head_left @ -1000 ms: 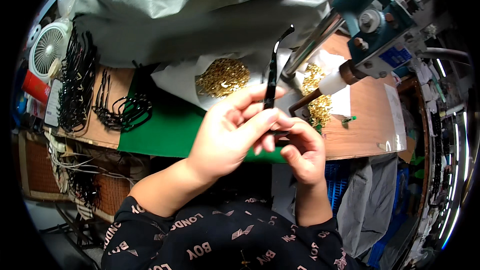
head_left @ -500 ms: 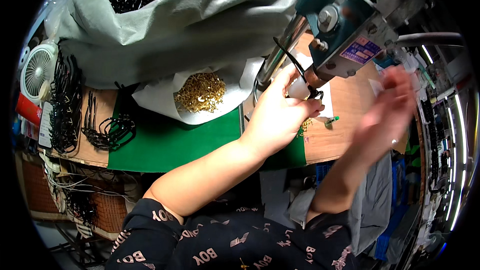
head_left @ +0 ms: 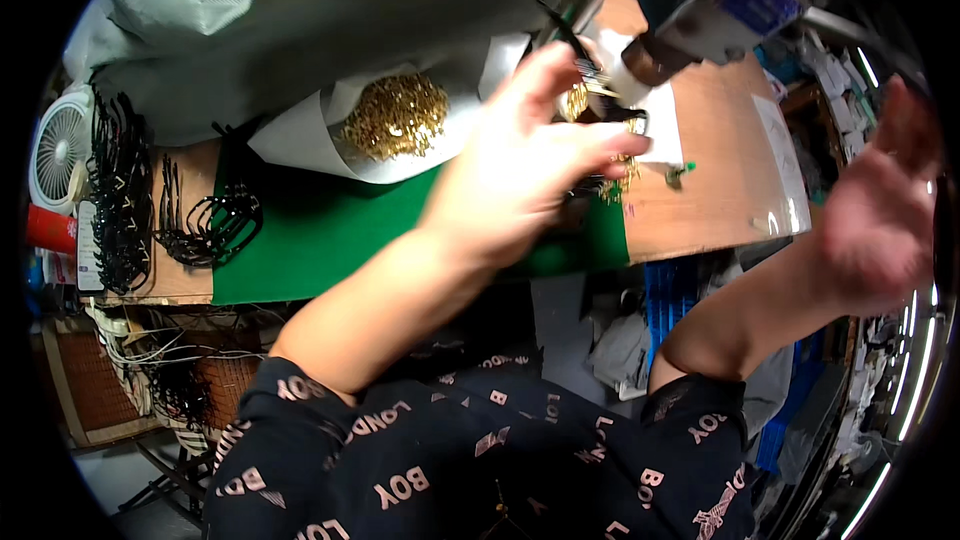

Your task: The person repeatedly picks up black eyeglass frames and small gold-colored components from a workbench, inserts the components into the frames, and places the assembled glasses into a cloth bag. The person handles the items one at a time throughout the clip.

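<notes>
My left hand [head_left: 505, 160] is blurred beside the press head, with its thumb and forefinger around a thin black curved plastic piece [head_left: 570, 30]. The piece slants up past the forefinger, and a small black loop shows by the thumb tip. Part of the grip is hidden. Off to the right, my right hand [head_left: 880, 205] is raised, smeared by motion, with fingers stretched upward and nothing visible in it. Close above the left hand is the press [head_left: 655, 55] with its pale round tip. Small gold metal parts [head_left: 615, 185] lie under and beside the left hand.
A white paper holder [head_left: 365, 168] contains a heap of gold parts [head_left: 395, 115] on the green mat [head_left: 330, 260]. Black curved hair pieces [head_left: 215, 225] lie at the left, near a white fan [head_left: 60, 150]. Behind is a large grey sack [head_left: 300, 20]. A small green-tipped object [head_left: 680, 175] lies right.
My right hand has swung right, away from the press. The whole view has shifted, with the table higher in it. My left hand stays at the press with the black piece.
</notes>
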{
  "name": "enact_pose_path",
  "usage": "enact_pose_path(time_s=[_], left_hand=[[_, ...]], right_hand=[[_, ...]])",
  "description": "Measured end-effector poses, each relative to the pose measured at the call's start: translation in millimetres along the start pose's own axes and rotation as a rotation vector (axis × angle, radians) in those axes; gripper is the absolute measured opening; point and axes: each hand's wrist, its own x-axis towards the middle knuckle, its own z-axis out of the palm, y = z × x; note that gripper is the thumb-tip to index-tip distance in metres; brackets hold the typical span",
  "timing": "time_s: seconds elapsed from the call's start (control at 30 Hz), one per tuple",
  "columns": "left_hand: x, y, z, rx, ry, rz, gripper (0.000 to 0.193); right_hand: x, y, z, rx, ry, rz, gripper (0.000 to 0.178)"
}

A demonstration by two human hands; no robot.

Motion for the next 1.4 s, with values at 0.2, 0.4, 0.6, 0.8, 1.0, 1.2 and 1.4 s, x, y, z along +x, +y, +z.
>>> enact_pose_path(time_s=[0.2, 0.4, 0.6, 0.8, 1.0, 1.2, 1.4], left_hand=[[-91, 50, -107, -0.152, 0.422, -0.099, 0.041], [-133, 54, -149, 0.580, 0.691, -0.046, 0.043], [-100, 44, -91, 1.812, 0.143, 0.257, 0.056], [-94, 1, -95, 1.829, 0.049, -0.109, 0.036], [-115, -2, -88, 1.433, 0.022, 0.030, 0.024], [-96, 19, -77, 1.278, -0.062, 0.163, 0.028], [-100, 21, -75, 1.327, 0.081, 0.280, 0.029]], right_hand=[[-209, 49, -21, -0.414, -0.143, 1.359, 0.010], [-234, 61, -8, -0.704, -0.296, 1.088, 0.009], [-228, 65, -8, -0.887, -0.551, 0.649, 0.005], [-208, 38, 4, -0.771, -0.519, 1.008, 0.005], [-189, 5, 52, 0.145, -0.305, 1.486, 0.003], [-171, 12, 110, 0.510, -0.444, 1.555, 0.009], [-166, 6, 127, 0.533, -0.235, 1.474, 0.009]])
